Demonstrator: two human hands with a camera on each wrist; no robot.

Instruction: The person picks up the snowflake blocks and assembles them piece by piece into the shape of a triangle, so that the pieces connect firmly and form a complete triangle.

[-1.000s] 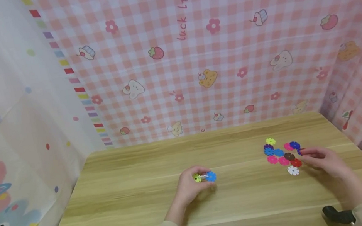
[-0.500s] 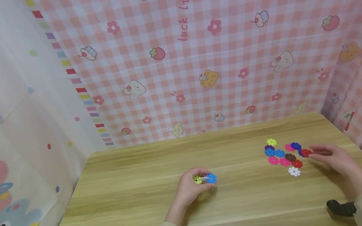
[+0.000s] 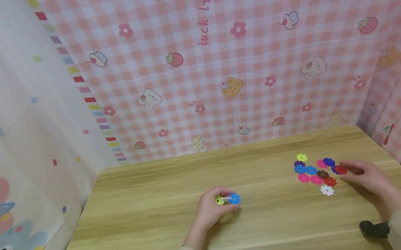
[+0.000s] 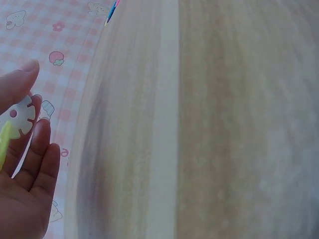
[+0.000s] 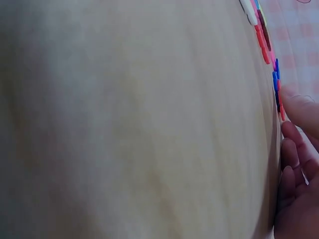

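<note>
My left hand (image 3: 209,206) holds a small joined piece of notched plastic snowflake discs between thumb and fingers: a yellow-green disc (image 3: 219,200), a white disc (image 4: 22,117) and a blue disc (image 3: 234,199). At the right end of a loose group, my right hand (image 3: 368,177) pinches the edge of a red snowflake disc (image 3: 341,169). This red disc partly covers a dark blue disc. In the right wrist view, thumb and fingertips meet the red disc's edge low over the table.
Several more discs lie flat on the wooden table (image 3: 155,235): a yellow disc (image 3: 301,157) at the back, pink, blue and brown ones, a second red disc (image 3: 330,182) and a white disc (image 3: 327,190) in front. Patterned cloth (image 3: 193,78) hangs behind.
My right hand has drawn back slightly to the right, and the red disc at its fingertips has shifted right, showing more fully. The left hand stays put with its joined discs.
</note>
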